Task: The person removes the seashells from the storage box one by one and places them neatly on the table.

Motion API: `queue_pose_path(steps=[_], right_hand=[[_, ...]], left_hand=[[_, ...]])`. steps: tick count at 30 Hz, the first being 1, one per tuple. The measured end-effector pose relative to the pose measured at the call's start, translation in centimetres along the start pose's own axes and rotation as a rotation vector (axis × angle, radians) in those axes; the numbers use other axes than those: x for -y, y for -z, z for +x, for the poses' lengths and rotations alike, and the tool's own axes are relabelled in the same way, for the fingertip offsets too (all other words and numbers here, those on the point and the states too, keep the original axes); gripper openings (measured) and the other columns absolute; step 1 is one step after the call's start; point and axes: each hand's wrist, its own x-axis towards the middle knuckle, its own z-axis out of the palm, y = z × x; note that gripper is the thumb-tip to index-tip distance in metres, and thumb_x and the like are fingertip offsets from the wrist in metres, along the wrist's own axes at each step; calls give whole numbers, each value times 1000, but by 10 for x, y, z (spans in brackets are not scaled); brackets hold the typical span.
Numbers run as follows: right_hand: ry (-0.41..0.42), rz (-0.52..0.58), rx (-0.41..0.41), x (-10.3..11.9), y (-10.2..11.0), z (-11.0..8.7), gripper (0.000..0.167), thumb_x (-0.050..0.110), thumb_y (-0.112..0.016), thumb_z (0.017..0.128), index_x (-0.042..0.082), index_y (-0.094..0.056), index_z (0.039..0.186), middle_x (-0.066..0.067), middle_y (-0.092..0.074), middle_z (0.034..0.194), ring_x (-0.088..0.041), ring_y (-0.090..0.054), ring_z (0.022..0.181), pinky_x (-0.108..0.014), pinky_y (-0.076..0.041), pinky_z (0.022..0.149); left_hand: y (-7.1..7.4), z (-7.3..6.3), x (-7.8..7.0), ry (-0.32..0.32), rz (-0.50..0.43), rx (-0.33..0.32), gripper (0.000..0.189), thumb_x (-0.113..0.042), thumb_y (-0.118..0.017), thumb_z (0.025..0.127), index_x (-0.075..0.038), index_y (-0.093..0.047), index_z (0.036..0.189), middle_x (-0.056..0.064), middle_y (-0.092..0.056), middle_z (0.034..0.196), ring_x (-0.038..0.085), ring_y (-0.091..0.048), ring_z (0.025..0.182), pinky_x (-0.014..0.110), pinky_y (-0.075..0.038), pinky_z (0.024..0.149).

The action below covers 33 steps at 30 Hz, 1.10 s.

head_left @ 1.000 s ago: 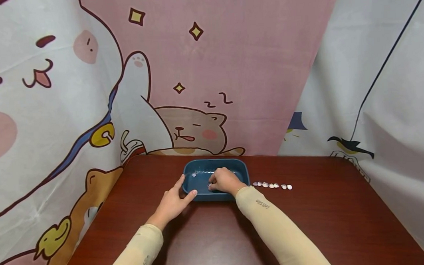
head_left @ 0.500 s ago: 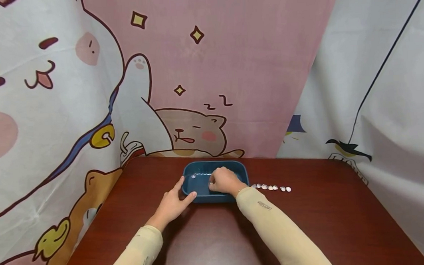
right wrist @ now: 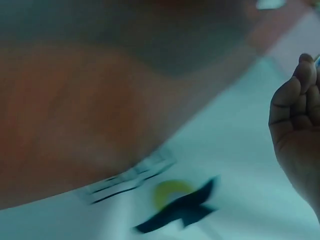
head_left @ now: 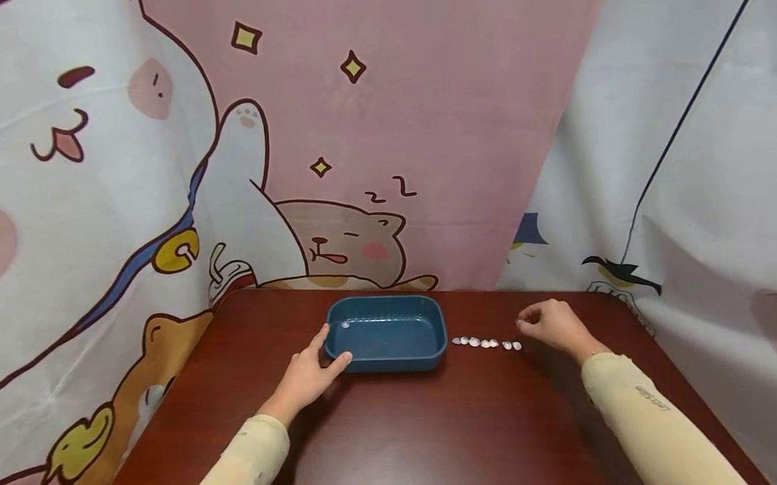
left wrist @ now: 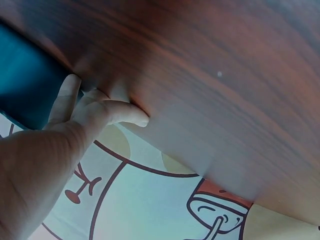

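A blue rectangular tray (head_left: 388, 365) stands on the table, with one small pale shell-like piece (head_left: 345, 324) in its back left corner. My left hand (head_left: 303, 379) rests against the tray's left end, thumb and fingers spread along the rim. To the right of the tray lies a row of several small pale shell-like pieces (head_left: 475, 342), with a slight gap before the last two. Just beyond the row's right end, my right hand (head_left: 554, 327) is above the table, pinching another small pale piece (right wrist: 318, 61) between fingertips and thumb; most of that piece is hidden.
The dark red-brown wooden table (head_left: 399, 440) reaches back to a cartoon-printed cloth (head_left: 455, 122). More of this cloth hangs along the left and right sides of the table.
My right hand has come out of the tray and moved right, past the row, carrying a small piece. My left hand keeps its place at the tray's left end.
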Motion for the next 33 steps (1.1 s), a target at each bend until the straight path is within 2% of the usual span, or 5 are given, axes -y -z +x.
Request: queue_pose_path(steps=[3,7,13,20,33], right_hand=[[-14,4,59,-24,-6,-15,20,19,-78,94,3,-83,105,-9,-82,98,-12,-68,79,-31,-56,68],[-6,11,87,-33,-17,-20,18,19,-81,92,5,-83,102,-6,-81,95,-10,-62,75,-28,-52,66],[-41,40,103,-33,-24,-21,20,20,-83,91,6,-83,105,-4,-80,95,-11,-60,78,-27,-50,69],[-24,50,101,-35,-23,-25,22,21,-83,93,6,-82,109,-2,-77,94,-13,-58,80,-29,-49,70],[-51,68,111,-39,-27,-32,30,23,-81,95,7,-81,120,-3,-75,98,-14,-56,82,-31,-47,72]], left_hand=[[4,-1,4,-1,10,-4,95,-63,-65,100,-14,-26,171,25,-49,163,50,-57,141,68,-50,110],[7,-1,8,-4,22,-18,94,-59,-67,101,-12,-26,171,26,-50,161,46,-64,135,65,-52,110],[5,-1,5,-7,19,-6,92,-57,-66,102,-12,-26,171,27,-49,162,48,-61,137,66,-50,110],[4,1,2,-4,17,-10,91,-56,-67,102,-13,-26,171,26,-48,163,49,-59,140,66,-50,111],[0,1,0,3,12,5,92,-58,-65,102,-13,-26,171,26,-48,163,50,-58,140,69,-50,110]])
